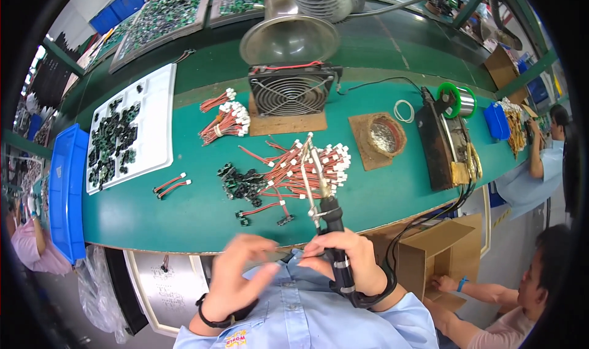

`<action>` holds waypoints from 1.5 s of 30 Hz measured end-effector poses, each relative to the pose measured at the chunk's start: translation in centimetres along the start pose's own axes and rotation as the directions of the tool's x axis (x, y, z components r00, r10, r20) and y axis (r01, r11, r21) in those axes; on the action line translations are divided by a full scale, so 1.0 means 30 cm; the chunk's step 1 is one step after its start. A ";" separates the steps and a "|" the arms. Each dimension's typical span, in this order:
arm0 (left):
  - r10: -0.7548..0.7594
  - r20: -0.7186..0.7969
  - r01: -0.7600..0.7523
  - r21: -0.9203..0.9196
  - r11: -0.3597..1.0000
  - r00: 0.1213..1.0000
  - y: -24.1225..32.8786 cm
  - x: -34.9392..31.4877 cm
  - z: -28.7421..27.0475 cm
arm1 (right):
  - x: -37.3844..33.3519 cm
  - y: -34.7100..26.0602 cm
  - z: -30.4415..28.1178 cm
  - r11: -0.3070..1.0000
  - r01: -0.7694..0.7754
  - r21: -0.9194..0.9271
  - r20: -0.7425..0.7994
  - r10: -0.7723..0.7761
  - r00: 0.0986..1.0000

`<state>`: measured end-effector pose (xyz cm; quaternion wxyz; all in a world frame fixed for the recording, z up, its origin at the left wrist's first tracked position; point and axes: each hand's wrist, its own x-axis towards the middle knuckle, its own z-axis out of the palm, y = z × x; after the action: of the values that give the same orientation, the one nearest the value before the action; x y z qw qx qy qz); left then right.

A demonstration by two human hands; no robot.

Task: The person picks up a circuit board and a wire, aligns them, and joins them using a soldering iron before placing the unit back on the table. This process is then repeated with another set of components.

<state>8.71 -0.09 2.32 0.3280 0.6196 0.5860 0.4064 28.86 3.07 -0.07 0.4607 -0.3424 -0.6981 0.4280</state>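
Observation:
My right hand (359, 260) is wrapped round the black handle of a soldering iron (332, 220) with a metal solder-feed tube along it. The iron points away from me, its tip over a pile of red-and-black wire leads (294, 171) with white connectors. My left hand (236, 275), smeared by motion, hovers before the table's near edge, thumb and fingers apart, with nothing visible in it. Beside the leads lies a heap of small dark green circuit boards (239, 183). Two boards with leads attached (261, 214) lie nearer me.
A white tray of boards (162, 122) and a blue bin (69, 189) stand left. A fan (291, 94) sits behind the leads, bundled leads (227, 125) beside it. Rightward are a round tip-cleaning pot (385, 135), solder spool (466, 101) and black station (432, 146). Another person reaches into a carton (448, 251).

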 end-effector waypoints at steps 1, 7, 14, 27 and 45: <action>0.039 0.160 -0.028 -0.068 0.997 0.986 0.016 -0.010 0.003 | -0.005 -0.018 0.019 0.999 0.025 -0.039 0.048 -0.024 0.999; 0.112 0.403 -0.049 -0.165 0.985 0.908 -0.033 -0.042 -0.041 | -0.007 -0.041 0.065 0.985 0.094 -0.145 0.186 -0.066 0.980; 0.079 0.272 -0.009 -0.250 0.968 0.959 -0.076 -0.055 -0.070 | -0.003 -0.032 0.095 0.994 0.063 -0.084 0.168 -0.049 0.985; -0.157 0.138 0.143 0.102 0.984 0.978 0.067 -0.192 -0.156 | -0.041 -0.020 0.188 0.874 -0.164 0.457 0.261 0.044 0.964; -0.433 0.462 0.617 -0.393 0.682 0.774 0.295 0.000 0.264 | -0.074 -0.098 -0.306 0.925 0.233 -0.301 0.199 -0.178 0.964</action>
<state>19.81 -0.39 6.53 0.6816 0.3668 0.5427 0.3262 37.95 2.56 3.76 0.3806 -0.3002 -0.8270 0.2848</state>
